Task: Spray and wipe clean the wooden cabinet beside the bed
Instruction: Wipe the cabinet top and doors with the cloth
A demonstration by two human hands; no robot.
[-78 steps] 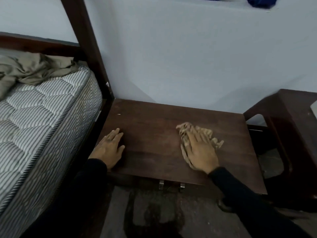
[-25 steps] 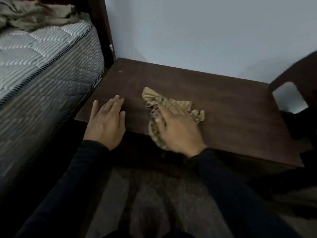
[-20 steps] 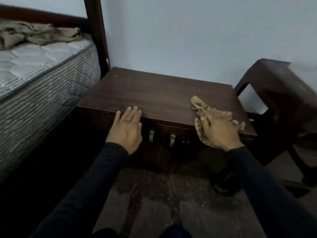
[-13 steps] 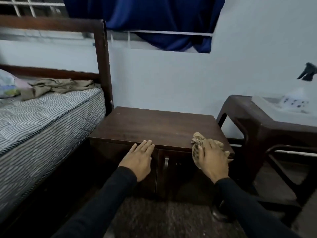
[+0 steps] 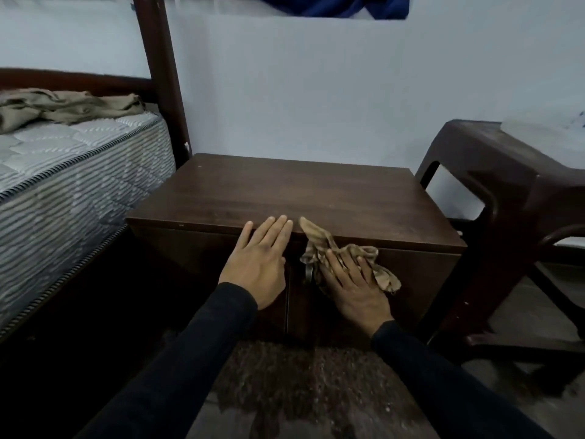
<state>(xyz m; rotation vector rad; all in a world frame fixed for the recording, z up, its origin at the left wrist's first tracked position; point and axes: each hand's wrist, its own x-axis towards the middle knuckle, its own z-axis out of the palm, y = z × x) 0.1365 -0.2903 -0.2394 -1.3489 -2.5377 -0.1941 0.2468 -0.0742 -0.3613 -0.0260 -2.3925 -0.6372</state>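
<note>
The dark wooden cabinet (image 5: 316, 191) stands between the bed and a brown stool, its top bare. My right hand (image 5: 354, 286) presses a crumpled tan cloth (image 5: 319, 245) flat against the cabinet's front, over the right door near a metal handle (image 5: 308, 272). One end of the cloth reaches up to the top's front edge. My left hand (image 5: 259, 264) lies flat on the left door with fingers spread, fingertips at the top edge. No spray bottle is in view.
The bed's striped mattress (image 5: 69, 172) and dark bedpost (image 5: 161, 74) are close on the left, with a tan garment (image 5: 63, 106) on the mattress. A brown plastic stool (image 5: 506, 191) stands tight against the cabinet's right side. A wall is behind.
My right hand and the cloth slid from the top's right front corner down and left onto the cabinet's front. My left hand stayed at the front edge. The view dropped lower.
</note>
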